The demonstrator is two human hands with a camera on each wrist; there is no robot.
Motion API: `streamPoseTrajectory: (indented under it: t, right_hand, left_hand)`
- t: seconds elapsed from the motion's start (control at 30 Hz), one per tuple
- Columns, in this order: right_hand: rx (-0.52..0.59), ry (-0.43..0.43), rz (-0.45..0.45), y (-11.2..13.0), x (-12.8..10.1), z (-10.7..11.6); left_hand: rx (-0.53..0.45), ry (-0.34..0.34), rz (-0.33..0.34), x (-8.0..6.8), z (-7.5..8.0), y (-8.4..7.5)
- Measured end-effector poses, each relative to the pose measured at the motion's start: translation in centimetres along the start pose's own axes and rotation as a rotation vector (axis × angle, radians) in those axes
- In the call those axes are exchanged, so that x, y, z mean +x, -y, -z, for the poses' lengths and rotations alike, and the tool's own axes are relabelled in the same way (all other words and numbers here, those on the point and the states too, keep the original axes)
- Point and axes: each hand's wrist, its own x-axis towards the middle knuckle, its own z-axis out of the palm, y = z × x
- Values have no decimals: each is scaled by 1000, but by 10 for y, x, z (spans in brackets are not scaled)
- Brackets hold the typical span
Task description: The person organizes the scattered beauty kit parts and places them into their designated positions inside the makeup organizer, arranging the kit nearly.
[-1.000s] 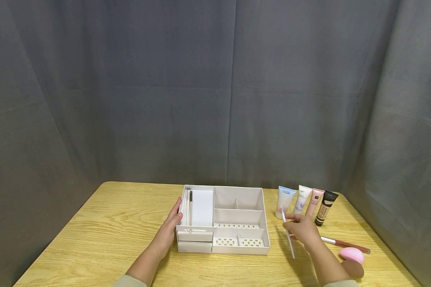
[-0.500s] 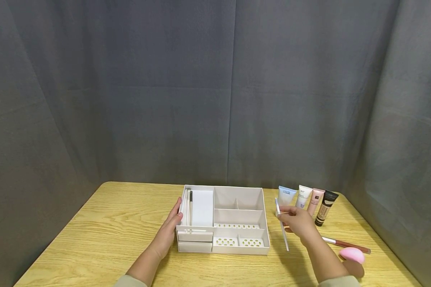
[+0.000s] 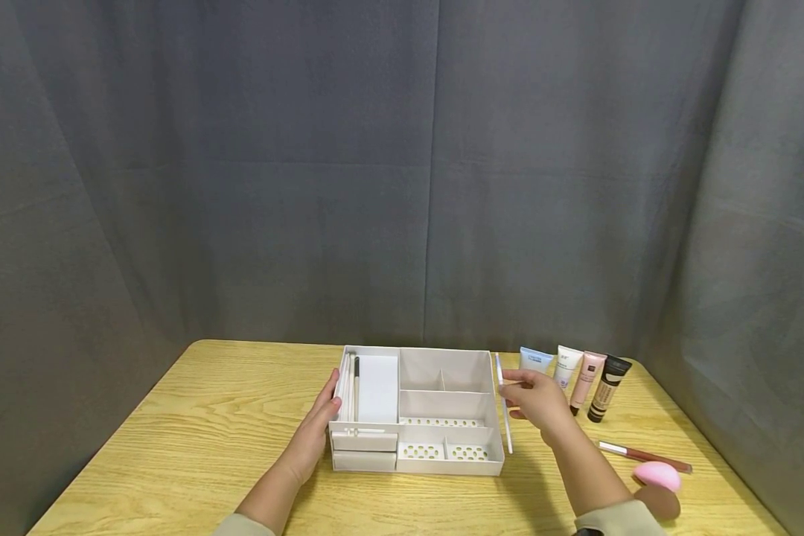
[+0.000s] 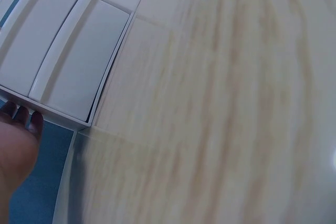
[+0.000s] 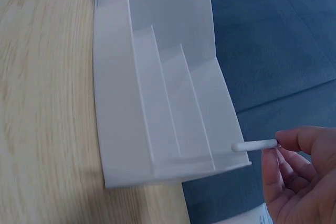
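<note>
A white compartment organizer (image 3: 445, 467) stands on the table with two small drawers at its front left. My left hand (image 3: 315, 435) rests along the organizer's left side, fingers fairly straight; in the left wrist view its fingertips touch the wall beside the drawers (image 4: 84, 59). Between thumb and fingers my right hand (image 3: 541, 402) pinches a slim white stick (image 3: 506, 420) with a pale bluish upper end. The stick is held just beside the organizer's right wall, and in the right wrist view its rounded end (image 5: 244, 146) overlaps that wall. Thin brushes (image 3: 356, 387) lie in the left compartment.
Blue (image 3: 534, 359), white (image 3: 567, 362), pink (image 3: 587, 378) and black (image 3: 608, 387) tubes stand at the right back. Nearer lie a red-brown and silver stick (image 3: 646, 456), a pink makeup sponge (image 3: 657, 476) and a brown one (image 3: 659, 502). A grey curtain (image 3: 308, 186) hangs behind the table.
My right hand has carried the white stick leftward and slightly back, from in front of the blue tube to the organizer's right side. The left hand and organizer have stayed put.
</note>
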Motion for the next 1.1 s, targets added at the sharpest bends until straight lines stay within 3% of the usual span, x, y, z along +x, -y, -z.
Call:
streamPoseTrajectory:
  t: [1.1]
  right_hand:
    - [144,30,49,57,11,-75]
  left_hand:
    - [-9,0,-4,1,1,1]
